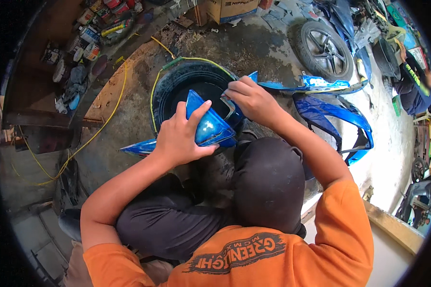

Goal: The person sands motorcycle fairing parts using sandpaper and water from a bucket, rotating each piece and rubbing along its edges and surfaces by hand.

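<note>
My left hand (pixel 179 136) wraps round a glossy blue motorcycle body panel (pixel 210 125), its thumb and fingers spread over the outer face. The panel is tilted above the near side of a round black tub (pixel 170 79) with dark liquid in it. My right hand (pixel 254 100) is closed near the panel's right end, over the tub's right rim. Its fingertips are pinched together, and what they hold is hidden. A blue tip shows just beyond those knuckles; I cannot tell which piece it belongs to.
A yellow hose (pixel 122 103) curves over the wet floor and round the tub. Blue fairing pieces (pixel 337 112) and a black wheel (pixel 324 50) lie to the right. Another blue piece (pixel 140 147) is left of the tub. Paint cans (pixel 91 50) and a cardboard box (pixel 232 10) stand farther back.
</note>
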A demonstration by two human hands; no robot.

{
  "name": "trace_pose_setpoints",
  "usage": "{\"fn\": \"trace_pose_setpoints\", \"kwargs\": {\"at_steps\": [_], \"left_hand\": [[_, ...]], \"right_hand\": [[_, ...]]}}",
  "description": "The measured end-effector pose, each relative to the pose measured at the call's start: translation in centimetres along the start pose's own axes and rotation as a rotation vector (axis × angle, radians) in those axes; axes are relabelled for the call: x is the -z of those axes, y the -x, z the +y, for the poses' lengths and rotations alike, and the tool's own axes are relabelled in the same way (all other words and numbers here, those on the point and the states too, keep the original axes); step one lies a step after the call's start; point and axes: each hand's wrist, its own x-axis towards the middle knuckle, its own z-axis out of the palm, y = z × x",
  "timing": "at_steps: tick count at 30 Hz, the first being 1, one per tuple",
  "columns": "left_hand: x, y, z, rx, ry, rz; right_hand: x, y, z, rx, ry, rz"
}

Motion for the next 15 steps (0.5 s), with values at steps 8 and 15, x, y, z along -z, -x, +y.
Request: {"fn": "trace_pose_setpoints", "kwargs": {"at_steps": [8,15], "left_hand": [[-0.1,-0.2,-0.2,-0.009,0.005,-0.02],[-0.3,0.1,-0.4,-0.016,0.005,0.009]], "right_hand": [[1.5,3.1,-1.1,-0.058,-0.009,-0.045],[-0.9,-0.2,0.0,-0.051,0.008,0.019]]}}
